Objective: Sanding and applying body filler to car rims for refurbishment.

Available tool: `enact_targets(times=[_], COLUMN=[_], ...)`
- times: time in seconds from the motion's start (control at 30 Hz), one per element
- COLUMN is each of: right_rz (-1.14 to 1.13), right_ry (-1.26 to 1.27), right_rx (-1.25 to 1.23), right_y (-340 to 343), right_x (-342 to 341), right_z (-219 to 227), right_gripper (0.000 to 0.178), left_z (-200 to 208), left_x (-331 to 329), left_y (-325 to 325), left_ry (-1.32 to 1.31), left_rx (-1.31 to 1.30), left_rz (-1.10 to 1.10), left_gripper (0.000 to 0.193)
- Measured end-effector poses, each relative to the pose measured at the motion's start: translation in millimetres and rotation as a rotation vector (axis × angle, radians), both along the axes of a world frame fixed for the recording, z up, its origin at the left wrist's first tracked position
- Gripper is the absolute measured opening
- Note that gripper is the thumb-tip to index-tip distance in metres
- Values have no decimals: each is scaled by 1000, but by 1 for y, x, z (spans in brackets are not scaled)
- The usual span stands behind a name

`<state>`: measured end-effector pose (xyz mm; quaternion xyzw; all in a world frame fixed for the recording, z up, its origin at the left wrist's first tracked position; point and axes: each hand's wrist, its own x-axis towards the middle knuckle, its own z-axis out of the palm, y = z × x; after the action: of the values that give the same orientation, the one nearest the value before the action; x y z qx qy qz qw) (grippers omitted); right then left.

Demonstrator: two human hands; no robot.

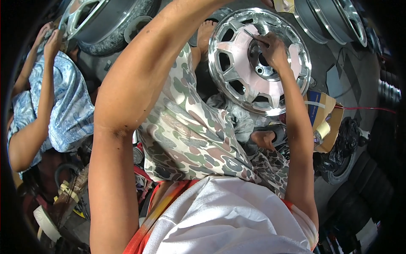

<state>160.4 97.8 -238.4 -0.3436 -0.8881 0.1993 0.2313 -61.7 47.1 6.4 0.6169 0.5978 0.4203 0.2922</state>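
Observation:
A silver alloy wheel rim [235,83] lies tilted against my knees, its face smeared with pale pink filler [239,56]. My right hand [274,51] rests near the hub and pinches a thin flat tool [253,35], whose tip touches the pink layer. My left arm [127,84] rises across the picture toward the rim's top edge, and its hand is cut off by the upper border. I wear camouflage shorts [186,131] and a white shirt.
A person in blue patterned clothes [67,101] sits at the left with both hands on a tyred wheel [105,25]. Bare rims [330,19] stand at the top right. A cardboard box with a tape roll [323,127] and dark tyres [342,169] are at the right.

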Motion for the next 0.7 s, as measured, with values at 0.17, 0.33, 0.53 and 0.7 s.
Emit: enact_targets(times=[0.17, 0.33, 0.53, 0.7], right_rz=[18, 61, -89, -146], right_ry=[-101, -136, 50, 48], right_rx=[-185, -231, -122, -74], right_y=[-30, -45, -16, 8], right_x=[-3, 3, -2, -8], right_z=[22, 29, 22, 3], right_gripper=[30, 31, 28, 25], left_z=[-10, -13, -11, -17], left_x=[-9, -8, -6, -8], left_y=[2, 7, 7, 12], left_ry=[40, 45, -2, 39], left_rx=[99, 97, 53, 104], left_rz=[-23, -9, -2, -13], left_gripper=[28, 28, 28, 29])
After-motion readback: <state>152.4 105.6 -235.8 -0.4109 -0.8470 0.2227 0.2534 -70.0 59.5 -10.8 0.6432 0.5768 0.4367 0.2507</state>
